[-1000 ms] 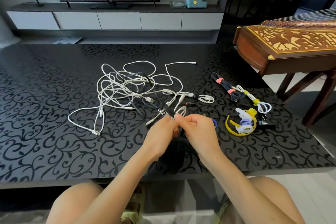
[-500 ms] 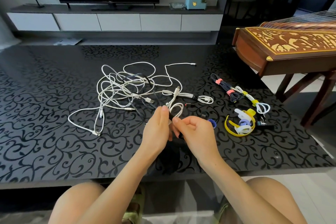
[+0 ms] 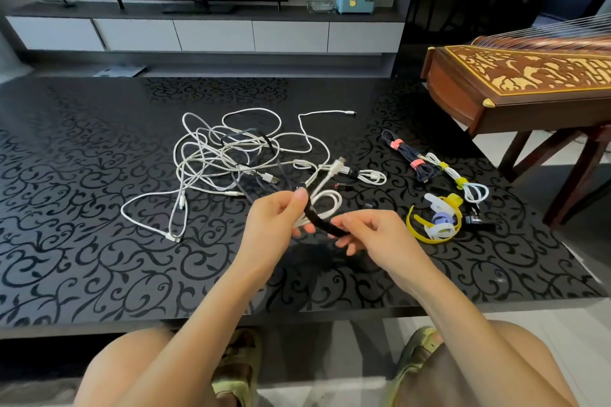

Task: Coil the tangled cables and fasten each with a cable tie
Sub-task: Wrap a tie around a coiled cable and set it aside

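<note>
At the far left we see the bare black counter with its scroll pattern. Next comes the tangle of cables, mostly white with a few dark strands threaded through, lying loose on the counter. One white loop sprawls toward the near left, and one white end reaches off past the far right of the heap.

Just right of the tangle we find the left hand raised a little above the counter. Its thumb and fingers are curled, pinching a small white coil together with one end of a black cable tie. The coil's cable trails up toward the heap.

The tie arcs from the left thumb down to the right hand, which pinches its other end between thumb and fingers, the rest of the fingers loosely bent beneath. We cannot tell whether the tie already passes round the coil.

Further right lies a dark bundled cable bound with two pink ties. Its near end meets a white bundled cable bound with yellow ones. Nearer to us sits a small heap of spare ties in yellow, white and purple, with a black adapter just beside it.

Beyond the counter's right edge stands a wooden stringed instrument on dark legs.
</note>
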Tool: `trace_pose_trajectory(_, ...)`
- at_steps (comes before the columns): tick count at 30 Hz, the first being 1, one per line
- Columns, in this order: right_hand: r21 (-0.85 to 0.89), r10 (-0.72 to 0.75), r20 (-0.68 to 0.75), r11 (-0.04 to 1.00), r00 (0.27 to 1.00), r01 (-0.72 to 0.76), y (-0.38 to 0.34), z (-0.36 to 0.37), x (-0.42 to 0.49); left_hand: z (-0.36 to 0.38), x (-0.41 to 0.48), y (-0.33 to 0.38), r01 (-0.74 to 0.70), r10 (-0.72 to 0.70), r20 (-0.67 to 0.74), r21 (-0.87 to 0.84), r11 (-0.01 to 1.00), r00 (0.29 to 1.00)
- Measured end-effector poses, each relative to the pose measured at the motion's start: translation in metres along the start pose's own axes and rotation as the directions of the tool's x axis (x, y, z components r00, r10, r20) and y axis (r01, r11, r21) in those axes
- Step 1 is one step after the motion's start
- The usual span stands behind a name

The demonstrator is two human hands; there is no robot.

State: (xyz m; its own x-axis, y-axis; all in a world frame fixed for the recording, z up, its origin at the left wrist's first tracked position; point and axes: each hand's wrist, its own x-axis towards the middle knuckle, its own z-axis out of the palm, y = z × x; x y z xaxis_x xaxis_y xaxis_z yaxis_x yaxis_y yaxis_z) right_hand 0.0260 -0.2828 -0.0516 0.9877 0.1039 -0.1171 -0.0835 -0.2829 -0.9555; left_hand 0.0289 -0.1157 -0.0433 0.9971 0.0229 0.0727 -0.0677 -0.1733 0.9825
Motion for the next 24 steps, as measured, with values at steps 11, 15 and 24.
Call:
trace_pose_trajectory(11, 0.334, 0.124, -0.104, 0.939, 0.987, -0.083, -0.013, -0.011, 0.002, 0.009, -0.018, -0.001, -0.045, 0.026, 0.208, 0.086, 0.995, 0.978)
trace_pose_trajectory(15, 0.211, 0.109, 0.002, 0.972, 0.994, -0.107, -0.014, -0.015, -0.001, 0.010, -0.019, -0.001, -0.067, 0.045, 0.210, 0.098, 0.993, 0.977)
trace_pose_trajectory(24, 0.248, 0.089, 0.088, 0.963, 0.992, -0.108, -0.017, -0.019, -0.003, 0.010, -0.021, -0.002, -0.132, 0.093, 0.220, 0.166, 0.977, 0.971)
